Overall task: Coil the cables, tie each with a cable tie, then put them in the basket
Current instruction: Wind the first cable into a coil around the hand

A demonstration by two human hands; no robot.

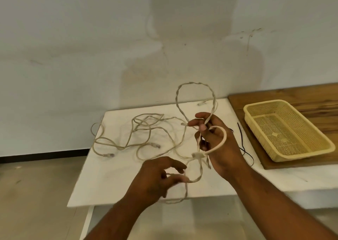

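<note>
My right hand (221, 148) holds up a loop of pale beige cable (195, 83) above the white table (113, 175), pinched between thumb and fingers. A second short loop with a plug (196, 155) curls around the front of that hand. My left hand (157, 177) is lower, its fingers closed on a lower strand of the same cable (193, 180). More beige cable (144, 128) lies tangled on the table to the left, with plugs at its ends. The yellow mesh basket (259, 106) stands at the right.
The basket rests on a wooden board (311, 93) at the right. Thin black cable ties (241, 139) lie on the table between my right hand and the board. A white wall rises behind, and the floor is at the left.
</note>
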